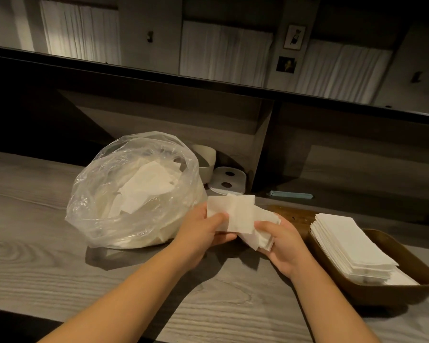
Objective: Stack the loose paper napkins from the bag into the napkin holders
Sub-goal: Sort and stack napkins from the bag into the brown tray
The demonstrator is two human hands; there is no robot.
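The loose napkins (235,214) are plain white, with a faint embossed texture and no print. The bag (134,191) is clear, colourless plastic with pale glossy highlights along its creases, and the napkins inside it (149,184) show through as white and cream. The counter (35,256) is grey with a darker wood-grain pattern. The napkin holder (391,290) is dark brown, and the stack in it (347,246) is white. Behind the bag, a cup (206,162) is off-white; beside it a white pack (229,180) carries two dark round spots. Farther right lies a pale blue strip (290,194)
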